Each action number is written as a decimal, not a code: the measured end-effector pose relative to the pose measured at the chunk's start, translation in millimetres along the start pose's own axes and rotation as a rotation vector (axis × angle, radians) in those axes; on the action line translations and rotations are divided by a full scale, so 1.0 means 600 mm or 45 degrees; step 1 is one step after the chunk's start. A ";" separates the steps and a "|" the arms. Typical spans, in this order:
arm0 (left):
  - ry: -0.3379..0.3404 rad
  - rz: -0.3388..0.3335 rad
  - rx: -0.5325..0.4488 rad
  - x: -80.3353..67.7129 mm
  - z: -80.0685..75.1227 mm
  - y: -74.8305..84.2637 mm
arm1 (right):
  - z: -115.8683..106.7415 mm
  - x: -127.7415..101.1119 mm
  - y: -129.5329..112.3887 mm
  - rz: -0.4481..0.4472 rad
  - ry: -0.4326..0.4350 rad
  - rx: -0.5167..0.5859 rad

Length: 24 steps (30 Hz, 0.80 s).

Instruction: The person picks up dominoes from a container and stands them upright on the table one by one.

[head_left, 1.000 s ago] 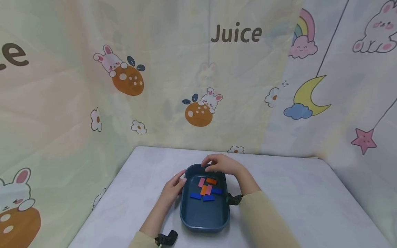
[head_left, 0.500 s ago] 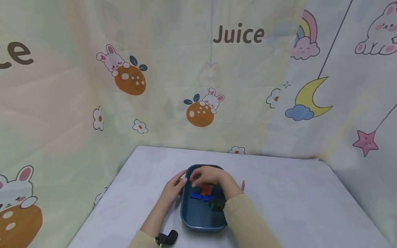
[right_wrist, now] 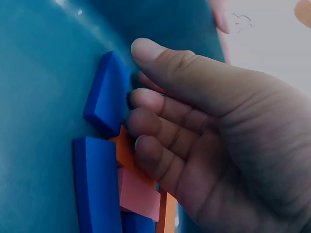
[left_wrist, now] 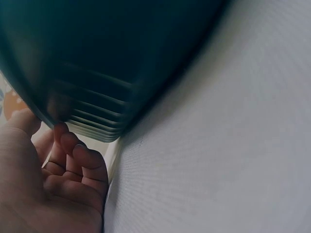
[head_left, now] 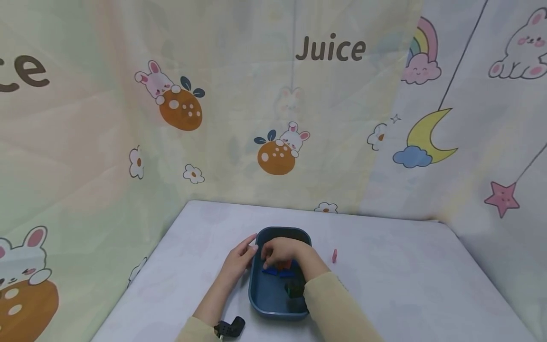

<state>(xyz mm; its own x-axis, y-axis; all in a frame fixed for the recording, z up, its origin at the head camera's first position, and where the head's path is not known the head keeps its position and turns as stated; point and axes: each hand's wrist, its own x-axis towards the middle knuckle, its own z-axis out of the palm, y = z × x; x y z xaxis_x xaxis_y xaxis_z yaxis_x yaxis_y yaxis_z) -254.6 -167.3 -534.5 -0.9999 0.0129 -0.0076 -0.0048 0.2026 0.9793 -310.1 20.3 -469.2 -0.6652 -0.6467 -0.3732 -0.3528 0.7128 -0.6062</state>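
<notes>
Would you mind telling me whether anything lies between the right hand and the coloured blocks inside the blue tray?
Nothing visible does. The right hand is already down inside the blue tray, its fingers curled onto the blue block and the orange block. The left hand rests outside on the tray's rim.

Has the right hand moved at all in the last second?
Yes. The right hand came back from the far rim of the blue tray toward the person, down among the coloured blocks.
</notes>
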 end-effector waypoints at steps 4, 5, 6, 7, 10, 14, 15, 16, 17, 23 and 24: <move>-0.007 0.002 -0.008 0.000 0.001 0.002 | 0.004 0.001 0.002 0.004 0.004 -0.026; -0.008 0.003 -0.007 0.000 0.001 0.002 | 0.005 0.002 0.003 0.005 0.006 -0.034; -0.007 0.002 -0.009 0.000 0.001 0.002 | 0.005 0.003 0.004 0.005 0.007 -0.044; -0.006 0.002 -0.011 0.001 0.001 0.002 | 0.006 0.004 0.005 0.005 0.007 -0.051; -0.007 0.008 -0.009 0.002 0.001 0.002 | 0.007 0.006 0.007 0.003 0.011 -0.080; -0.003 0.023 -0.011 0.004 0.002 0.001 | 0.009 0.007 0.005 0.000 0.016 -0.110; -0.001 0.024 -0.012 0.004 0.002 0.000 | 0.010 0.007 0.003 0.000 0.017 -0.117; 0.001 0.026 -0.012 0.005 0.001 -0.001 | 0.011 0.006 0.002 -0.001 0.020 -0.126; 0.003 0.024 -0.012 0.005 0.001 -0.002 | 0.012 0.006 -0.001 -0.003 0.023 -0.136; 0.008 0.000 0.000 0.003 0.000 -0.002 | 0.014 0.000 -0.011 0.020 0.041 -0.163; 0.010 -0.003 -0.009 0.003 0.001 -0.002 | 0.014 -0.001 -0.012 0.023 0.045 -0.171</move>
<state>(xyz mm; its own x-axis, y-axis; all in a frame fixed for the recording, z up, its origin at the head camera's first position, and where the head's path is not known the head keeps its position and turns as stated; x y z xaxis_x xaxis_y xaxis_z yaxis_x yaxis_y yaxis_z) -256.1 -167.0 -535.6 -1.0000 0.0045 -0.0084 -0.0073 0.1960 0.9806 -301.7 13.1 -470.7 -0.6942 -0.6250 -0.3570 -0.4239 0.7559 -0.4990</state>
